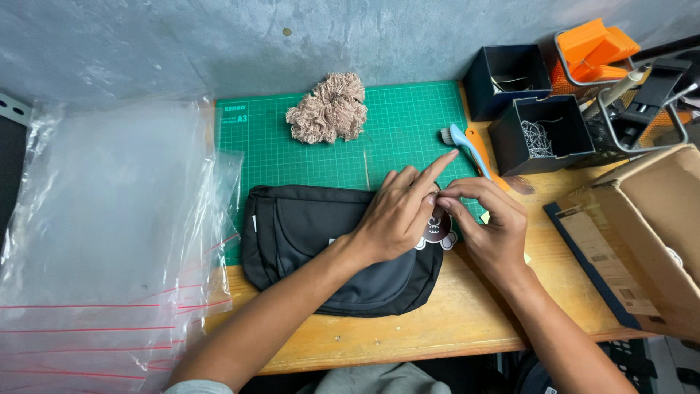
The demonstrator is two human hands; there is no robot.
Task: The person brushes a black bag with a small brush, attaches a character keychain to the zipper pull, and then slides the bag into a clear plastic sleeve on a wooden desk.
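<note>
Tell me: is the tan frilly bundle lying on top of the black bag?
No, the tan frilly bundle sits apart on the green cutting mat, up near the wall, while the black bag lies nearer the person.

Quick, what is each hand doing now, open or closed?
Left hand: open, lying on the black pouch, index finger straight.
Right hand: fingers pinched at the pouch's small charm; the grip itself is hidden.

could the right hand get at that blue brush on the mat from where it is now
Probably yes. The right hand sits at the black pouch's right end, and the blue brush lies just beyond it on the green cutting mat. Nothing lies between them; both hands are busy pinching something at the pouch.
</note>
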